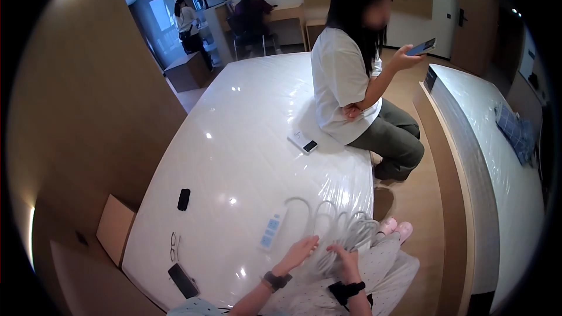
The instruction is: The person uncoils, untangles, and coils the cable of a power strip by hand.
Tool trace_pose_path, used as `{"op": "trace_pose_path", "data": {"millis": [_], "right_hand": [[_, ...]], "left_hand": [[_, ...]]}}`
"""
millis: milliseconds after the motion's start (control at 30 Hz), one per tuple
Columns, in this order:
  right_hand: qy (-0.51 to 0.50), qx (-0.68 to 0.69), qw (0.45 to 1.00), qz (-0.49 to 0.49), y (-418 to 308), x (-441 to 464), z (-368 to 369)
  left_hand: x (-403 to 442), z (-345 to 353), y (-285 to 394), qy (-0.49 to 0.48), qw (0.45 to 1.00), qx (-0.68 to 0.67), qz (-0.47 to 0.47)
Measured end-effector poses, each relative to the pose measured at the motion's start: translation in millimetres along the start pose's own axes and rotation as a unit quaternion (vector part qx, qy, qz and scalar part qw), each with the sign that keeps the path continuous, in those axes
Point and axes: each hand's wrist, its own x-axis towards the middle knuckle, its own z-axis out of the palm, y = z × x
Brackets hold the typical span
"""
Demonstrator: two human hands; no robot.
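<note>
A coiled white cable (351, 235) lies in loops at the mattress edge, by the lap. My right hand (346, 260) is at the near side of the coil, fingers curled round part of it; the exact grip is small to see. My left hand (300, 251) is just left of the coil, palm turned inward and fingers apart, with nothing visible in it. Left of that hand, a white power strip with blue sockets (270, 232) lies on the plastic-covered mattress (234, 140), its cable running toward the coil.
On the mattress are a black case (184, 199), glasses (173, 247), a phone (184, 281) and a white device (302, 141). A person (345, 76) sits on the far right edge holding a phone. Two people are farther back. Another mattress (468, 99) stands right.
</note>
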Motion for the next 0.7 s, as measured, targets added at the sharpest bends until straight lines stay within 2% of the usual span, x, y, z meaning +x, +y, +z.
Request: {"op": "trace_pose_path", "data": {"millis": [67, 100, 133, 200, 233, 267, 300, 333, 367, 400, 433, 467, 533, 600, 700], "right_hand": [[-0.028, 0.04, 0.999, -0.004, -18.4, -11.4, 27.5], [-0.06, 0.02, 0.996, 0.055, 16.2, 8.6, 10.2], [-0.079, 0.091, 0.991, 0.05, 11.2, 6.8, 20.6], [-0.156, 0.025, 0.987, -0.025, 26.4, 11.5, 20.7], [-0.165, 0.04, 0.985, 0.036, 30.9, 15.5, 19.1], [-0.172, 0.056, 0.979, 0.096, 35.8, 22.3, 15.7], [-0.223, -0.04, 0.974, 0.004, 48.5, 30.3, 8.2], [-0.202, -0.055, 0.978, 0.016, 39.4, 30.6, 13.9], [-0.182, -0.069, 0.98, 0.029, 30.2, 30.9, 19.6], [-0.142, -0.057, 0.984, 0.087, 17.0, 25.5, 25.1], [-0.137, -0.004, 0.984, 0.113, 21.9, 28.0, 19.8], [-0.131, 0.05, 0.981, 0.137, 33.5, 35.8, 10.7], [-0.104, 0.147, 0.969, 0.171, 43.1, 43.5, -3.4], [-0.068, 0.226, 0.951, 0.199, 44.7, 45.6, -11.5], [-0.073, 0.222, 0.958, 0.168, 47.5, 40.6, -14.4]], "left_hand": [[1.9, 8.3, -9.8, 0.021, 0.973, 0.16, 0.164], [2.1, 13.4, -16.7, 0.033, 0.941, 0.236, 0.24], [-0.7, 18.0, -24.1, 0.079, 0.886, 0.34, 0.307], [-11.2, 23.1, -38.3, 0.162, 0.725, 0.525, 0.414], [-24.3, 22.7, -31.5, 0.106, 0.74, 0.538, 0.391], [-26.9, 26.7, -32.4, 0.131, 0.779, 0.495, 0.361], [-29.6, 32.8, -34.6, 0.154, 0.816, 0.449, 0.329], [-29.6, 35.5, -34.2, 0.177, 0.848, 0.403, 0.296], [-21.7, 22.1, -34.2, 0.082, 0.82, 0.462, 0.327], [-12.3, 3.0, -38.5, -0.016, 0.781, 0.512, 0.356], [-5.2, -10.6, -42.8, 0.01, 0.883, 0.359, 0.303], [1.3, -22.3, -47.6, 0.035, 0.951, 0.194, 0.238], [9.5, -35.5, -60.6, 0.266, 0.901, 0.256, 0.23], [7.3, -52.5, -66.1, 0.293, 0.838, 0.417, 0.196], [8.6, -37.3, -59.0, 0.262, 0.899, 0.332, 0.11]]}}
